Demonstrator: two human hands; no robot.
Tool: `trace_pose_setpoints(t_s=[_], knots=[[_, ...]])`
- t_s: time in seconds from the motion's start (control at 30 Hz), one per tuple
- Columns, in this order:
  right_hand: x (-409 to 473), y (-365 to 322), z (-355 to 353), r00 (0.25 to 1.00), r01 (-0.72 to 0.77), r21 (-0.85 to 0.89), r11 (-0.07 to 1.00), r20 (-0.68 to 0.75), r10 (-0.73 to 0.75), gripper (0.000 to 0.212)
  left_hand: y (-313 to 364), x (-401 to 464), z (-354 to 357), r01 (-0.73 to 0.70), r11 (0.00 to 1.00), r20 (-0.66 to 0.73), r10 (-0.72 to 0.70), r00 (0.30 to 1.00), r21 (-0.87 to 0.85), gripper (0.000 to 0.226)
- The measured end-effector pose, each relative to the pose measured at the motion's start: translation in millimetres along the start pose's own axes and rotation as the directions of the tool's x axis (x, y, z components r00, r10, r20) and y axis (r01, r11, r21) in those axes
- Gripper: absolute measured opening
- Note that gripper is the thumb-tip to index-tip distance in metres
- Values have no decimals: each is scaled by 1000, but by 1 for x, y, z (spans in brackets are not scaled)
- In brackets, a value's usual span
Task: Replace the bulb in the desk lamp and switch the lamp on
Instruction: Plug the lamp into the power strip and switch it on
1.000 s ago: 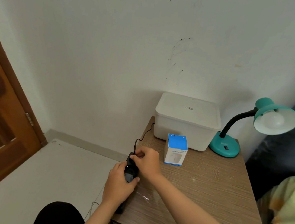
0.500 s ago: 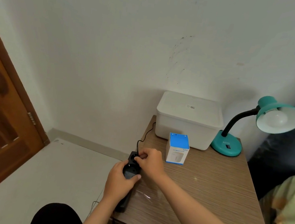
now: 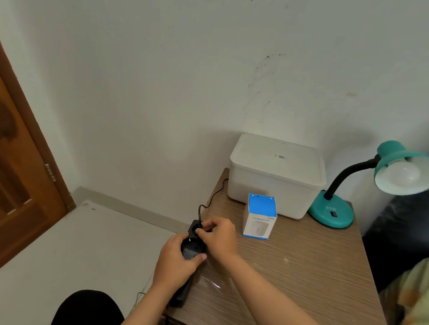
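A teal desk lamp [image 3: 332,211] stands at the table's far right corner, its shade [image 3: 409,169] tipped toward me with a white bulb [image 3: 404,172] inside; the bulb is unlit. A black power strip [image 3: 190,250] lies along the table's left edge. My left hand [image 3: 176,262] grips the strip from the left. My right hand [image 3: 219,239] pinches the lamp's black plug [image 3: 198,228] at the strip's far socket. The black cord [image 3: 213,194] runs from the plug back behind the white box.
A white lidded box [image 3: 276,176] sits against the wall, and a blue-and-white carton [image 3: 259,217] stands in front of it. The wooden table [image 3: 301,279] meets dark fabric on its right. A brown door [image 3: 2,165] is at left. My dark knee [image 3: 87,311] shows below.
My hands stay on the power strip and plug, the right fingers shifting slightly at the far socket. The camera has tilted a little; the lamp remains unlit.
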State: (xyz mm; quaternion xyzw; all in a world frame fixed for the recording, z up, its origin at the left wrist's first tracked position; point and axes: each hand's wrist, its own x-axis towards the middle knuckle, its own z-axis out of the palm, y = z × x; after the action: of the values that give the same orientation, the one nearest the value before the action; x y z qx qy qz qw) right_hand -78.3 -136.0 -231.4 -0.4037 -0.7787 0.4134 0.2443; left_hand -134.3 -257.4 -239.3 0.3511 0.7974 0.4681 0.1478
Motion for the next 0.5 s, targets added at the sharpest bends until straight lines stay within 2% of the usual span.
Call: trace_pose_setpoints(t_s=[0.13,0.23,0.3,0.4,0.5], knots=[[-6,2,-13,998,25,46,999,57,-27,19,-2,1,1,25,998,27,-26,999,58,61],[-22,11,-26,995,48,77,996,79,-54,20,3,1,4,14,968,54,-28,998,249,59],[-33,22,-38,997,48,99,994,48,-53,18,12,-4,10,-6,927,10,3,1000,376,56],[-52,43,-67,999,40,77,996,-39,-37,16,25,-19,31,-103,928,-102,149,984,359,49],[-64,69,-106,993,26,14,1000,-116,-24,13,43,-37,66,-276,919,-97,313,945,281,41]])
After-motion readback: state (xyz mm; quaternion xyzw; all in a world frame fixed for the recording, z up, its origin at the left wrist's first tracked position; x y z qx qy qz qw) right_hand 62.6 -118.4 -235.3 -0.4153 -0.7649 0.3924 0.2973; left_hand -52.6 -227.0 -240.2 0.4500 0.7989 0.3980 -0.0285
